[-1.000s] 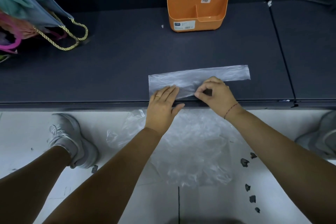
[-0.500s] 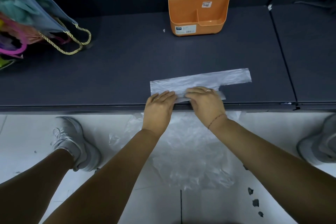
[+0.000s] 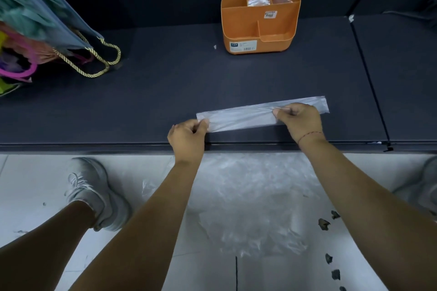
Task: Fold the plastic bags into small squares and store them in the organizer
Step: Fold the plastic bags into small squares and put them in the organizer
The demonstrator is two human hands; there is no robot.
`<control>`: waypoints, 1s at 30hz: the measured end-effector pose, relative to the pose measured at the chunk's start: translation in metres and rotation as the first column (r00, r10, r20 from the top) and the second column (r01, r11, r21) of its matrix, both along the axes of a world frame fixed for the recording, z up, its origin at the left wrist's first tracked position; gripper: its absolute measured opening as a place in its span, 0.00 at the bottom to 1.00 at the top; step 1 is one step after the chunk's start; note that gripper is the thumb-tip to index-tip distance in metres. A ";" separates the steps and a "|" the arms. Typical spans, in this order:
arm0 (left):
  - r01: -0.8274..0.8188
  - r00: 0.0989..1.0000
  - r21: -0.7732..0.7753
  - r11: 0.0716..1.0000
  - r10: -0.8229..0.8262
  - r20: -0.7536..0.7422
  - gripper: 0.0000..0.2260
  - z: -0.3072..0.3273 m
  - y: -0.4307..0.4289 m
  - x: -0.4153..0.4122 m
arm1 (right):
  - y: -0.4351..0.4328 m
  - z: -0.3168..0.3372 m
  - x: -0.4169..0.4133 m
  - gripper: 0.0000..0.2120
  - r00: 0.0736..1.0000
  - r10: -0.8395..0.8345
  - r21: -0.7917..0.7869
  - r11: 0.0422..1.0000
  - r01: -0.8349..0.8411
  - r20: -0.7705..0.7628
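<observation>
Moved apart, left hand (image 3: 188, 136) and right hand (image 3: 299, 120) now pinch folded bag (image 3: 243, 117)

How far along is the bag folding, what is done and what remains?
Done: folded plastic sits in rear compartments of the orange organizer. In hand: the left hand and right hand pinch one bag, folded to a long strip. Left: folding it square, storing it, then the loose plastic on the floor.

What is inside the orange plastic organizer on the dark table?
The orange plastic organizer holds folded clear plastic bags in its two rear compartments; their lower parts are hidden by its walls.
</observation>
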State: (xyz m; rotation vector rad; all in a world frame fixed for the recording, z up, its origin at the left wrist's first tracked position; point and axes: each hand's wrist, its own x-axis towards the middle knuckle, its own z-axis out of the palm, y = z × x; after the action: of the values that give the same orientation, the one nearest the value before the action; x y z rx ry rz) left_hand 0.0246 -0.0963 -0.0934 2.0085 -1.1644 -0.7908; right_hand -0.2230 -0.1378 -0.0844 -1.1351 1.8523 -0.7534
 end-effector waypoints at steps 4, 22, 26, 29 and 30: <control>-0.087 0.980 -0.041 0.995 0.093 0.176 0.08 0.003 -0.006 -0.009 | -0.003 -0.007 0.017 0.10 0.970 -0.148 -0.057 0.989 0.140 -0.191; 0.551 0.561 0.073 0.831 -0.434 0.705 0.27 -0.031 0.004 -0.029 | 0.005 -0.001 0.093 0.26 0.608 0.539 -0.046 0.725 -0.687 -0.583; 0.536 0.528 0.125 0.835 -0.447 0.722 0.27 -0.036 0.004 -0.028 | 0.004 -0.018 0.070 0.34 0.449 0.562 0.190 0.745 -0.639 -0.695; 0.536 0.539 0.116 0.836 -0.445 0.715 0.27 -0.033 0.004 -0.028 | -0.002 -0.020 0.036 0.35 0.443 0.532 0.250 0.797 -0.551 -0.722; 0.535 0.539 0.125 0.836 -0.451 0.711 0.27 -0.033 0.004 -0.028 | -0.004 -0.020 0.022 0.35 0.456 0.519 0.263 0.817 -0.514 -0.723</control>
State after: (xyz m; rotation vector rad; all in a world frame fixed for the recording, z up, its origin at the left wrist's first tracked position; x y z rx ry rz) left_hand -0.0039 -0.0923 -0.1260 1.9438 -2.2634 -0.1107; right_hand -0.2015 -0.1422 -0.1045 -2.1307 1.9349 0.1815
